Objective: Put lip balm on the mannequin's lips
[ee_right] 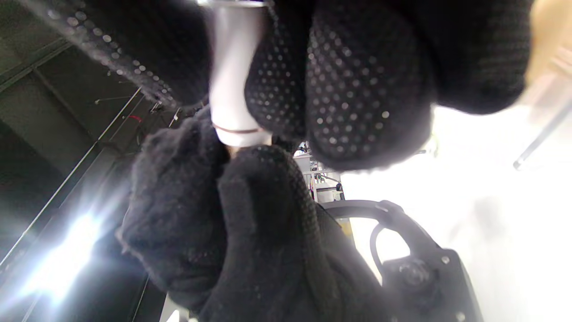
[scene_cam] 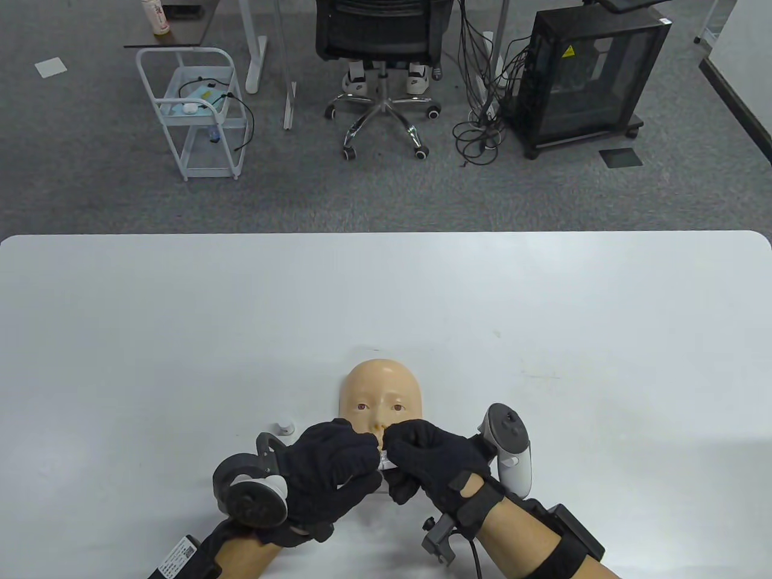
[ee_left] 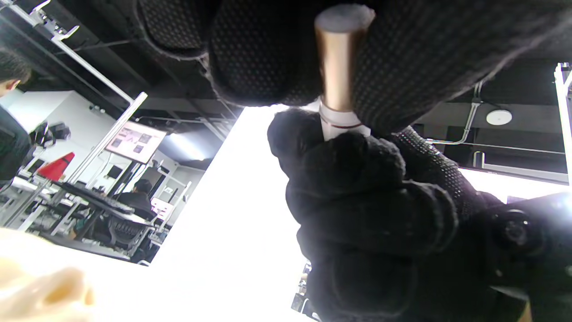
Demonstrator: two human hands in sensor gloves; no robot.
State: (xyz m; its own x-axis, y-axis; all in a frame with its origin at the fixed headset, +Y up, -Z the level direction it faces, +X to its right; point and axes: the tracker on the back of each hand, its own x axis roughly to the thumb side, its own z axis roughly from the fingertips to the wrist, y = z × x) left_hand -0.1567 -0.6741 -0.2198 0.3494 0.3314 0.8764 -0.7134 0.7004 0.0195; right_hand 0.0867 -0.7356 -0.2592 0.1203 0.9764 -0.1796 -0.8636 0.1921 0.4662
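A beige mannequin face point(scene_cam: 380, 389) lies face up on the white table point(scene_cam: 181, 338); its mouth is hidden under my hands. Both gloved hands meet over its lower part and hold a lip balm tube point(scene_cam: 384, 462) between them. My left hand point(scene_cam: 367, 465) grips the gold end of the tube point(ee_left: 337, 58). My right hand point(scene_cam: 399, 452) grips the white end of the tube point(ee_right: 232, 89). A thin dark ring marks the join between the two parts. The face shows blurred at the edge of the left wrist view point(ee_left: 40, 290) and the right wrist view point(ee_right: 549, 40).
A small white cap-like piece point(scene_cam: 282, 428) sits on the table just left of the face, beside my left tracker. Beyond the far table edge stand an office chair point(scene_cam: 380, 36), a white trolley point(scene_cam: 193, 108) and a black cabinet point(scene_cam: 591, 78).
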